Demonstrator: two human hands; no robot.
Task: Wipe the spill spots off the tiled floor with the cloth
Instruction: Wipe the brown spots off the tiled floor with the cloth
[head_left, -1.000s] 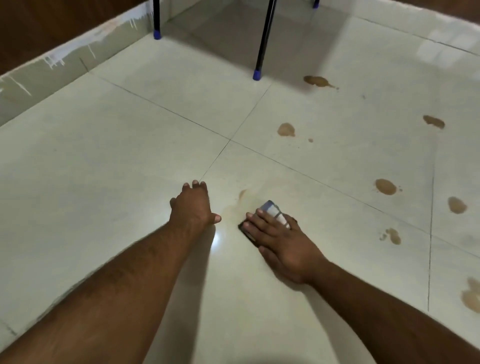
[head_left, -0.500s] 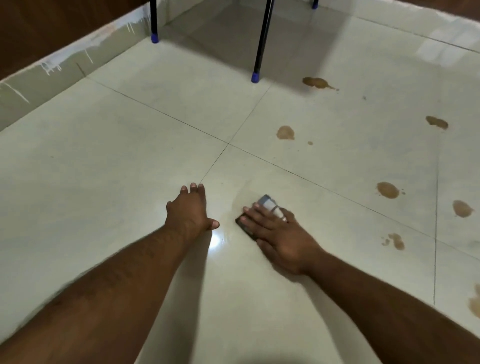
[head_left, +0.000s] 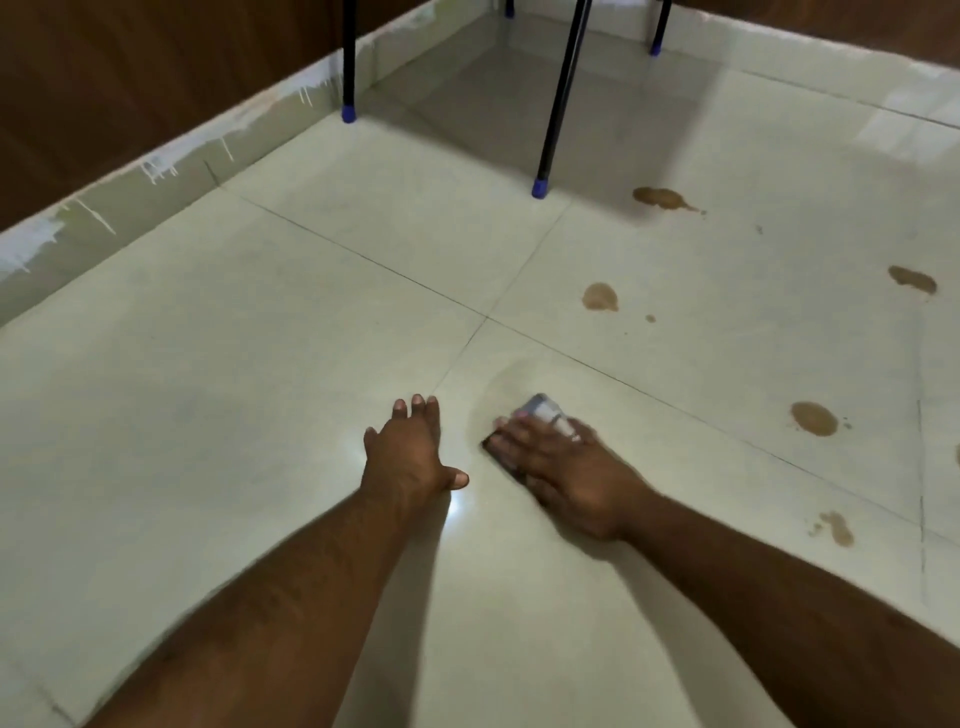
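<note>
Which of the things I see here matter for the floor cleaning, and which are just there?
Part of the job:
cloth under the right hand
left hand flat on the tiled floor
brown spill spots

Just there:
black table legs with blue feet
paint-streaked skirting

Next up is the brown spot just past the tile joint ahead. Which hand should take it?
Right. The right hand already presses the cloth flat and lies nearer that spot. The left hand rests on bare floor, holding nothing.
</note>
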